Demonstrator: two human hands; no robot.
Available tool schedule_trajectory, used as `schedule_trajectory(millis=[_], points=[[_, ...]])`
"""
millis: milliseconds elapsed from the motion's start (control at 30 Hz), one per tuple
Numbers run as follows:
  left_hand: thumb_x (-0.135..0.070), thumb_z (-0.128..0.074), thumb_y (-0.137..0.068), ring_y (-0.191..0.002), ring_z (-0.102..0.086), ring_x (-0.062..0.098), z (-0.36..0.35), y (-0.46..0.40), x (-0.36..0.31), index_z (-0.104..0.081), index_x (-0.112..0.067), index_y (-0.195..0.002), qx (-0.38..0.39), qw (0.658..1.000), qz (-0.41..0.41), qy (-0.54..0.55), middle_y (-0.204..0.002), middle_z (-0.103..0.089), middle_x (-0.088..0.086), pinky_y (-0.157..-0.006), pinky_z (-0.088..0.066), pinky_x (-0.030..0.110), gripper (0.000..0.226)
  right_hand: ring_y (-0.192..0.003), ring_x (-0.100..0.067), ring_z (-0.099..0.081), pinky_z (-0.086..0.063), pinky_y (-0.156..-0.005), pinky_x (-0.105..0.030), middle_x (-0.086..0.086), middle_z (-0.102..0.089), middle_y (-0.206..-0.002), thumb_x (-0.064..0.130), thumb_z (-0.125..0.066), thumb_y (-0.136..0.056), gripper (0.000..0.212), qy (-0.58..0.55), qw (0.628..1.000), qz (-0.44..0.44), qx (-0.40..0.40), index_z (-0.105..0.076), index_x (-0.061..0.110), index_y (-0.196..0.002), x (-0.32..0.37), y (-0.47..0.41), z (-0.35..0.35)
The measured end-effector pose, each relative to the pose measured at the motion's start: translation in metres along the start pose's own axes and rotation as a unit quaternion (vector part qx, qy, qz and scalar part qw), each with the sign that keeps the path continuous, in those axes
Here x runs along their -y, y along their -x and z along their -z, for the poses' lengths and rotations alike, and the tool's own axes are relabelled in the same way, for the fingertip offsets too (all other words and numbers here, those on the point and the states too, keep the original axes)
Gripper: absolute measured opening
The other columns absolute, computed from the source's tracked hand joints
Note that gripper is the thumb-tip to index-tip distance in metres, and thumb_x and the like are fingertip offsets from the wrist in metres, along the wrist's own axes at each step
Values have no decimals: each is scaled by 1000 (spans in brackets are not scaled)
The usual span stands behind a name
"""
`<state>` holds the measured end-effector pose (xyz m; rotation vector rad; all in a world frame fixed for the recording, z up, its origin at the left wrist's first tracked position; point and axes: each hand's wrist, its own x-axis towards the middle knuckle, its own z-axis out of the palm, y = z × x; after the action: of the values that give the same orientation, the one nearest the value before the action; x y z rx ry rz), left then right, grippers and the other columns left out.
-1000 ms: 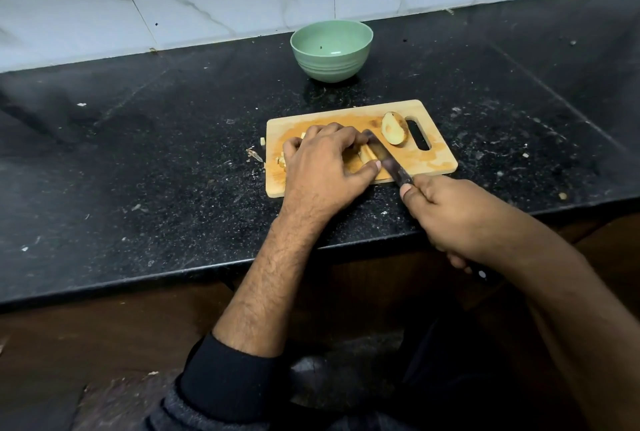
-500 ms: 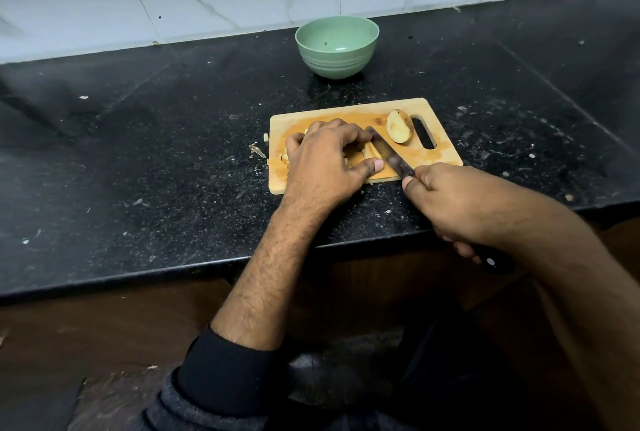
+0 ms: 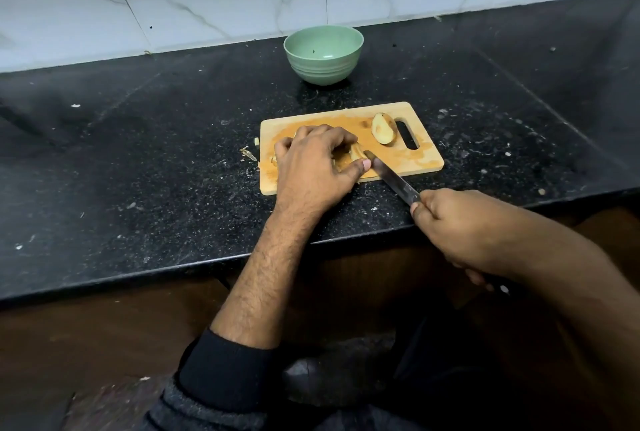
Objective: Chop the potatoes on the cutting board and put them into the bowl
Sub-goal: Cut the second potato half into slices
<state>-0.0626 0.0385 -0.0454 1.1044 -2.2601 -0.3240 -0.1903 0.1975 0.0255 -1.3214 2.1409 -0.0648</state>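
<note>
Your right hand (image 3: 460, 226), clamped on the knife (image 3: 393, 179), has drawn the blade back; your left hand (image 3: 313, 167) grips the potato (image 3: 355, 156) on the cutting board (image 3: 408, 162), bowl (image 3: 323, 54) still empty

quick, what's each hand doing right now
Left hand: closed over a potato piece on the cutting board.
Right hand: closed on the knife.
</note>
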Motion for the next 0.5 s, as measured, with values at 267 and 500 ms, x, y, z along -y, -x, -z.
schedule_trajectory(millis=[267, 500], points=[[-63, -66, -79, -119, -45, 8, 1, 2, -2, -67, -35, -115, -8, 1000, -6, -11, -114, -64, -20, -98, -21, 39, 46, -36, -18, -55, -52, -42, -29, 0, -57, -44, 43, -33, -108, 32, -5, 1000, -12, 0, -50, 26, -87, -5, 21, 2], [-66, -53, -88, -122, -45, 14, -1, 5, -3, -62, -33, -129, -4, 997, -36, -64, -116, -63, -13, -103, -24, 45, 53, -39, -21, -58, -52, -43, -31, -8, -64, -55, 49, -32, -106, 36, -61, 994, 2, -86, -52, 26, -87, -7, 24, -2]])
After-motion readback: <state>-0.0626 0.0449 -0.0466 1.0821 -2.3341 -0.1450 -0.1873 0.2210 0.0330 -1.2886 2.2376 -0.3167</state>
